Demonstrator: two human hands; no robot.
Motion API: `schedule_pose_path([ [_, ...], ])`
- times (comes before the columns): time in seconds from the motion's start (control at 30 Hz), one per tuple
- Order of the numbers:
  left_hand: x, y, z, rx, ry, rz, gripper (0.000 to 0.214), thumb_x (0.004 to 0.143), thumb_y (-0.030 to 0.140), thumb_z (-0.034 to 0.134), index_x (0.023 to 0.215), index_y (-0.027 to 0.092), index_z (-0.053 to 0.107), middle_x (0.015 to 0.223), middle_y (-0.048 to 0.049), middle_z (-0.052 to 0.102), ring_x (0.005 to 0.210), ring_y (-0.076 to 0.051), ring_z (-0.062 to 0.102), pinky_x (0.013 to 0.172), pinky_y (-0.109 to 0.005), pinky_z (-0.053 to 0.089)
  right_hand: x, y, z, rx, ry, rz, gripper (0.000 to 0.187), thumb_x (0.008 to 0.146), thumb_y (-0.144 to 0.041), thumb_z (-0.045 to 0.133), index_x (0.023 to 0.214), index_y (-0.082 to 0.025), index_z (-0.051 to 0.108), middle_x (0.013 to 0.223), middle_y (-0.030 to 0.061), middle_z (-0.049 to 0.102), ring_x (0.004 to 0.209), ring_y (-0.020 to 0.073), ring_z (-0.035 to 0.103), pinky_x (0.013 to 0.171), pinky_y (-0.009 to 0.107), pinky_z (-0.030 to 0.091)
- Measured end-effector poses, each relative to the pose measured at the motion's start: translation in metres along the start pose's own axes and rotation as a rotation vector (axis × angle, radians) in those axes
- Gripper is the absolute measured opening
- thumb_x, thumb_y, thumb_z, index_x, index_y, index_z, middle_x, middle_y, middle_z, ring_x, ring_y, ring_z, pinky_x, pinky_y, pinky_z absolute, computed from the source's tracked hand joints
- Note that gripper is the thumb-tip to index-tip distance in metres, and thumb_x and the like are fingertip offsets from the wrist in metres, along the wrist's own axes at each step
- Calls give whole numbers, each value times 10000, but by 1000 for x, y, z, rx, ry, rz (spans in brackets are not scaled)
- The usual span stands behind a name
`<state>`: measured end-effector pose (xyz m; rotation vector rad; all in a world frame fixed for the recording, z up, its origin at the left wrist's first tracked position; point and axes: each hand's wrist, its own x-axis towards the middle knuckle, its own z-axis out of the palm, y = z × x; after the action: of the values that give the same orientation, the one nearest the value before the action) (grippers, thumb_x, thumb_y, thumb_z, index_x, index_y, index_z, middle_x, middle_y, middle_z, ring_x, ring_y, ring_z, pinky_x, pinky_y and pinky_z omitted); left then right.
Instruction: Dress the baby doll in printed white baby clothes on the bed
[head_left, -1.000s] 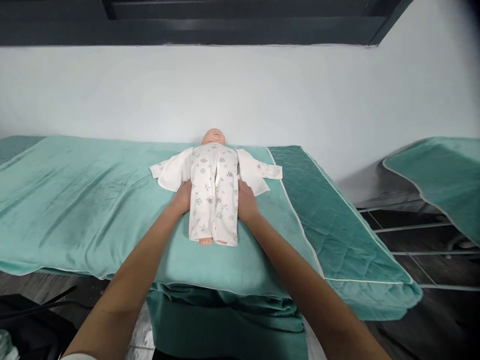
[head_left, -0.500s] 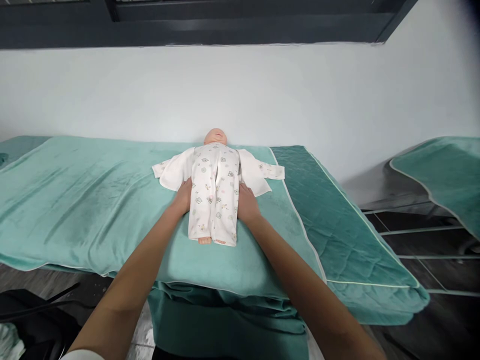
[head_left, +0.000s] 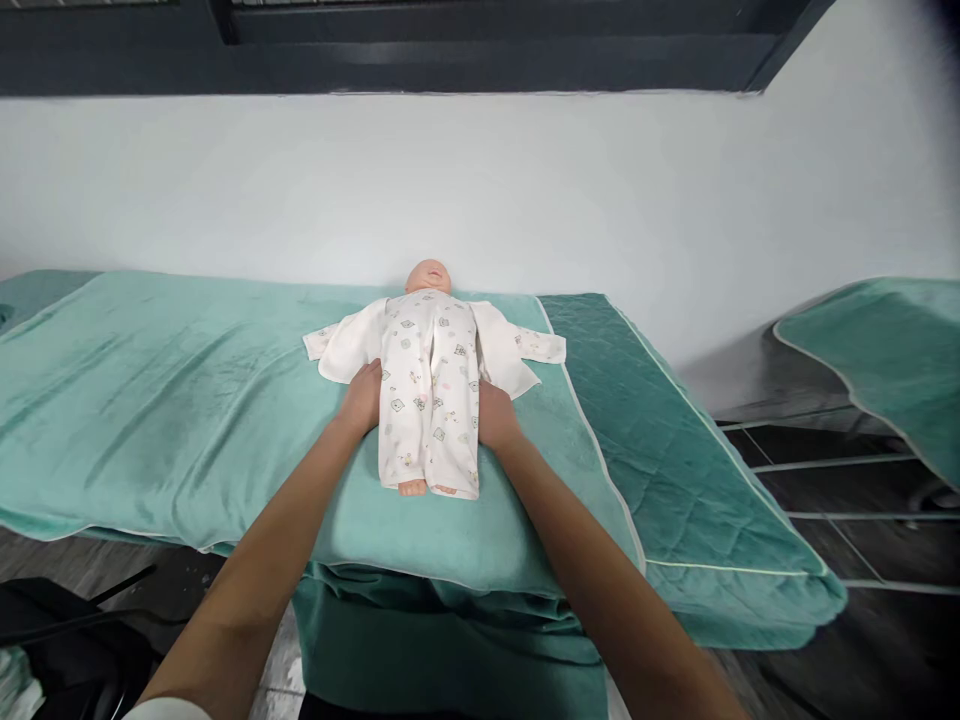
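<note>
A baby doll (head_left: 429,275) lies on its back on the bed, head toward the wall. White printed trousers (head_left: 431,400) cover it from near the neck down to the cuffs, where the feet show. Beneath them a white long-sleeved top (head_left: 506,350) is spread out to both sides. My left hand (head_left: 363,396) is closed at the trousers' left edge, fingers partly hidden by the cloth. At the right edge my right hand (head_left: 495,414) grips the trouser side; its fingertips are out of sight under the fabric.
A green velvety sheet (head_left: 187,400) covers the bed, over a quilted darker green mattress cover (head_left: 667,460) on the right. The white wall (head_left: 480,190) borders the far side. Another green-covered bed (head_left: 892,350) with a metal frame stands at right. A black bag-like object (head_left: 67,640) is at lower left.
My right hand has shifted slightly down, its fingers now deeper behind the trouser edge. The lower trouser legs have moved slightly right and toward me. My left hand stays at the left edge.
</note>
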<state>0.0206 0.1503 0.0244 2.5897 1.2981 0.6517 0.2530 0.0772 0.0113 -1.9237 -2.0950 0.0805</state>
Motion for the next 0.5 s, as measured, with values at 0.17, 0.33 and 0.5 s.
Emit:
schedule_pose_path([
  [0.17, -22, -5, -4, 185, -15, 90, 182, 888, 234, 513, 784, 199, 658, 901, -129, 655, 954, -289, 581, 832, -424, 454, -2, 3, -1, -39, -27, 45, 174, 900, -218, 523, 833, -156, 671, 874, 135, 719, 813, 260, 666, 638, 318, 351],
  [0.33, -42, -8, -10, 98, -45, 157, 180, 888, 248, 513, 789, 205, 657, 889, -102, 655, 887, -251, 578, 807, -400, 446, -13, 2, -5, -33, 14, 88, 193, 912, -222, 487, 866, -165, 666, 855, 125, 723, 785, 251, 659, 607, 315, 295],
  [0.5, -36, -23, -8, -104, 100, -67, 281, 969, 293, 397, 875, 217, 652, 875, -57, 666, 890, -214, 594, 805, -347, 460, -15, 18, -6, 203, 261, 193, 276, 924, -244, 413, 969, -218, 684, 863, 68, 725, 814, 234, 642, 678, 303, 378],
])
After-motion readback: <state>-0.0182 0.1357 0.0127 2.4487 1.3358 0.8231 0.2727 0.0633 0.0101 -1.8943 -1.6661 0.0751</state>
